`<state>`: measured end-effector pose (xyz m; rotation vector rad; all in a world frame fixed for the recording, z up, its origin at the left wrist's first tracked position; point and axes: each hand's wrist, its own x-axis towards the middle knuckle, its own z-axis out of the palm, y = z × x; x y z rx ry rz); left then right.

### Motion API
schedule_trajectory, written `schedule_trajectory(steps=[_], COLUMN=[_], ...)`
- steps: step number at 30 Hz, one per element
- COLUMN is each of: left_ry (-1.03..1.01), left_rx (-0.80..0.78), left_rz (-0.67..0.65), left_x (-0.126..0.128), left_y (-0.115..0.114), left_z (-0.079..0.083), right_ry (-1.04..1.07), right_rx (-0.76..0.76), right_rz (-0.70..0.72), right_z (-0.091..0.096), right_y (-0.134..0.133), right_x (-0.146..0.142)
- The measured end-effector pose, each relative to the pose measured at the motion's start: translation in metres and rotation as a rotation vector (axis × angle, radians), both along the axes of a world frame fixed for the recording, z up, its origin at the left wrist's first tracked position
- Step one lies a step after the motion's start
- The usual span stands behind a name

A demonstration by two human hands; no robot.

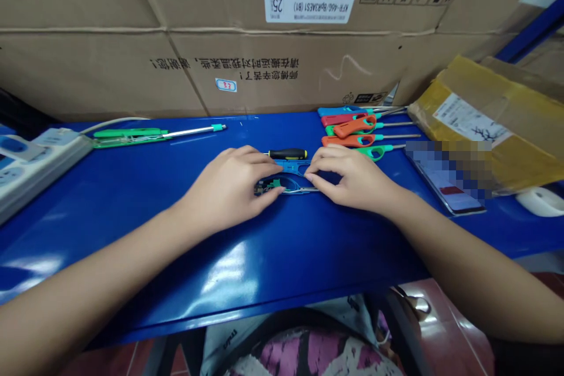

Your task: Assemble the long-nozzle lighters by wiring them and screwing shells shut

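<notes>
An opened blue lighter body (291,179) with a small green circuit part lies on the blue shelf top (247,258) between my hands. My left hand (229,188) rests on its left end, fingers curled down onto it. My right hand (352,179) pinches its right end, where a thin metal tube sticks out. A black-handled screwdriver (287,154) lies just behind the lighter body.
Several long-nosed lighters in blue, red, orange and green (359,129) lie at the back right. A green lighter (145,135) lies back left beside a white power strip (30,164). A phone (449,179) and yellow parcel (489,114) sit right. Cardboard boxes (247,29) wall the back.
</notes>
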<state>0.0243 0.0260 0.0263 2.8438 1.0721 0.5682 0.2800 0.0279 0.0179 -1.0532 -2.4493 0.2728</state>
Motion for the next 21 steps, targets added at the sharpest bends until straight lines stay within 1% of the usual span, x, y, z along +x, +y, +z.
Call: schedule_trajectory(steps=[1, 3, 6, 8, 11, 14, 19, 21], left_ry=[0.024, -0.004, -0.092, -0.136, -0.251, -0.308, -0.332, -0.345], left_rx=[-0.041, -0.102, -0.160, -0.206, -0.252, -0.307, -0.361, -0.382], left_rz=[-0.014, -0.033, -0.013, -0.032, 0.000, 0.021, -0.035, -0.055], left_x=[-0.008, -0.026, -0.048, -0.054, -0.055, -0.051, -0.051, -0.051], left_y=[0.002, 0.005, 0.006, 0.005, 0.005, 0.005, 0.003, 0.003], left_z=[0.003, 0.003, -0.009, -0.018, -0.027, -0.029, -0.028, -0.028], right_ry=[-0.008, -0.035, -0.070, -0.071, -0.047, -0.026, -0.036, -0.037], right_rx=[-0.015, -0.052, -0.088, -0.100, -0.138, -0.182, -0.204, -0.226], right_rz=[0.005, 0.026, 0.056, 0.055, 0.033, 0.014, -0.020, -0.010], right_z=[-0.001, -0.003, -0.007, -0.010, -0.011, -0.010, -0.006, -0.004], right_y=[0.000, -0.001, -0.001, 0.000, 0.001, 0.003, 0.008, 0.010], right_x=[-0.001, -0.003, -0.007, -0.010, -0.011, -0.009, 0.000, 0.003])
